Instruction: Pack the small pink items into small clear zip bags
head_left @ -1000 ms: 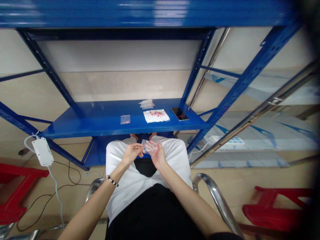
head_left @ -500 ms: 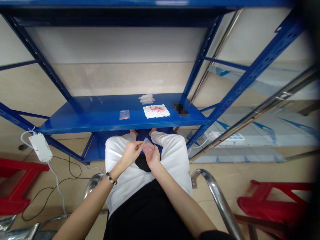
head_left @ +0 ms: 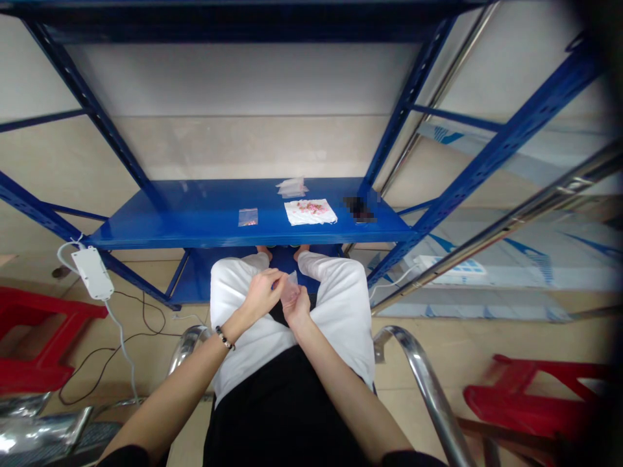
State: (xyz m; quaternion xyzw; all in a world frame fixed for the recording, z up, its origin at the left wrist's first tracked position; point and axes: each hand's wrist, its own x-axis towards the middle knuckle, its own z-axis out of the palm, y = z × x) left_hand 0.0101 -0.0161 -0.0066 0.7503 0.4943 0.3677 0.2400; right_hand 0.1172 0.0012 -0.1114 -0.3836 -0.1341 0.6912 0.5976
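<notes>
As I looked down through the head camera, a blue steel shelving rack (head_left: 511, 149) filled the upper view, with a chair's chrome arm (head_left: 426, 383) curving up on the right. A red stool (head_left: 525, 405) stood to the right and another red stool (head_left: 29, 340) to the left, while a white plastic box (head_left: 92, 273) hung on its cable near the rack's left upright.

On the blue shelf (head_left: 195, 214), a white sheet (head_left: 310, 212) dotted with small pink pieces lay near the middle of the front edge. A small clear bag (head_left: 248, 217) sat to its left, a stack of clear bags (head_left: 292, 187) lay at the back edge, and a pixelated dark object (head_left: 359, 209) sat toward the right end.

Below the shelf's front edge, the clear plastic bag (head_left: 291, 288) stood above the person's white trousers (head_left: 341, 318). The right hand (head_left: 296, 308) held its lower part closed between the fingers. The left hand (head_left: 261, 296) reached in from the side with its fingers curled at the bag's upper edge, though I could not tell whether they had actually pinched the film. A beaded bracelet (head_left: 224, 337) circled the left wrist.

I judged the step in hand to be working the bag between both hands, and the next move called for a secure hold on its thin edge. Fingers and glare hid whether the bag was open or held anything.
</notes>
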